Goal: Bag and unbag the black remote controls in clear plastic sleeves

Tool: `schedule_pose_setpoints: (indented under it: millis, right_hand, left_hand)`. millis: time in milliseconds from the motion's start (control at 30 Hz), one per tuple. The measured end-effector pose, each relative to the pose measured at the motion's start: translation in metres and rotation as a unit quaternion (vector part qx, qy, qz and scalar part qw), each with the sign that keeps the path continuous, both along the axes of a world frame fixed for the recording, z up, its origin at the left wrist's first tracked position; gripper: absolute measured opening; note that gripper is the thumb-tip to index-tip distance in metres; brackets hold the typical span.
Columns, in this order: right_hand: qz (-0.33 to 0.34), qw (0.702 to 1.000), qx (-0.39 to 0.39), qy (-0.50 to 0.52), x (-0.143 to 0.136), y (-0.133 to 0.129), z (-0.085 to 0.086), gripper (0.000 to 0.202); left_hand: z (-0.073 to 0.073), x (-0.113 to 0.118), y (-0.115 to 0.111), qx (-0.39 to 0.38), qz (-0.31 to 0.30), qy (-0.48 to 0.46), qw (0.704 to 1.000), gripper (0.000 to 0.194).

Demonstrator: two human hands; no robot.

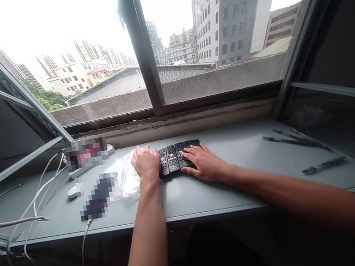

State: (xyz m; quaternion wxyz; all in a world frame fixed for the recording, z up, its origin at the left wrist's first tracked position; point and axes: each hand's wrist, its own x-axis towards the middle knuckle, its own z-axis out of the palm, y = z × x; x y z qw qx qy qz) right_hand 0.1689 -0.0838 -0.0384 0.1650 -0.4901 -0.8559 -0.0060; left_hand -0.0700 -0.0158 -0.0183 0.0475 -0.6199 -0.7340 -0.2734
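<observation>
Several black remote controls (172, 159) stand side by side in a row on the grey table, buttons facing up. My left hand (146, 161) is at the left end of the row, its fingers apart, touching the leftmost remote and partly over a clear plastic bag (128, 177). Over the right part of the row lies my right hand (202, 161), fingers spread across the remotes and hiding some of their surfaces. Neither hand is wrapped round anything.
Left on the table (241, 190) are a blurred-out device (98, 198) with a cable, a white mouse-like object (72, 193) and a power strip (110, 149). Several pens (324, 165) lie at the right. Metal shelf posts flank the window.
</observation>
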Motion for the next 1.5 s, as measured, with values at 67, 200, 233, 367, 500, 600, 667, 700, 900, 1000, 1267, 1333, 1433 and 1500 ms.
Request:
schedule_pose_setpoints:
  millis: [67, 200, 233, 367, 500, 600, 667, 700, 900, 1000, 1267, 1333, 1433, 1500]
  right_hand:
    - [-0.001, 1.0, -0.002, -0.001, 0.0, 0.0, 0.0, 0.079]
    - [-0.003, 1.0, -0.004, -0.006, 0.001, 0.0, 0.0, 0.08]
    - [-0.002, 1.0, -0.005, -0.006, 0.001, 0.0, 0.0, 0.08]
    - [-0.002, 1.0, -0.004, -0.007, 0.001, 0.0, 0.001, 0.077]
    - [-0.004, 1.0, -0.002, -0.007, 0.0, -0.001, 0.002, 0.076]
    - [-0.003, 1.0, -0.001, -0.003, 0.0, -0.001, 0.002, 0.075]
    - [-0.002, 1.0, 0.002, 0.005, 0.001, -0.001, 0.001, 0.076]
    - [-0.002, 1.0, 0.004, 0.01, 0.001, 0.0, 0.0, 0.077]
    - [-0.005, 0.997, 0.043, 0.066, 0.001, 0.006, -0.002, 0.067]
    - [0.028, 0.988, 0.084, 0.128, 0.001, 0.006, 0.003, 0.058]
    - [0.114, 0.936, 0.118, 0.311, -0.002, -0.004, 0.012, 0.078]
    - [0.098, 0.925, 0.066, 0.36, -0.004, -0.005, 0.01, 0.086]
    - [0.089, 0.9, 0.012, 0.427, -0.005, -0.002, 0.008, 0.071]
    - [0.08, 0.89, 0.01, 0.449, -0.004, 0.001, 0.007, 0.05]
  left_hand:
    - [-0.002, 0.001, 0.001, -0.058, 0.009, 0.009, 0.998, 0.048]
    - [-0.009, 0.0, 0.006, -0.105, 0.009, 0.002, 0.994, 0.054]
    - [-0.011, -0.001, 0.007, -0.096, 0.007, 0.0, 0.995, 0.054]
    - [-0.015, -0.003, 0.011, -0.082, 0.01, -0.008, 0.997, 0.053]
    - [-0.014, -0.002, 0.01, -0.081, 0.006, -0.028, 0.996, 0.06]
    - [-0.009, 0.0, 0.007, -0.02, -0.014, -0.065, 0.998, 0.068]
    - [-0.004, 0.002, 0.005, 0.068, -0.069, -0.112, 0.989, 0.075]
    - [-0.001, 0.004, 0.003, 0.123, -0.109, -0.14, 0.976, 0.078]
    - [0.019, 0.018, -0.008, 0.335, -0.237, -0.388, 0.825, 0.092]
    - [0.021, 0.022, -0.005, 0.264, -0.272, -0.577, 0.723, 0.104]
    - [0.025, 0.029, -0.002, 0.069, -0.309, -0.817, 0.482, 0.111]
    - [0.026, 0.035, -0.005, 0.046, -0.328, -0.816, 0.473, 0.107]
    - [0.022, 0.041, -0.005, 0.017, -0.344, -0.81, 0.475, 0.096]
    - [0.017, 0.041, -0.001, 0.011, -0.35, -0.804, 0.48, 0.079]
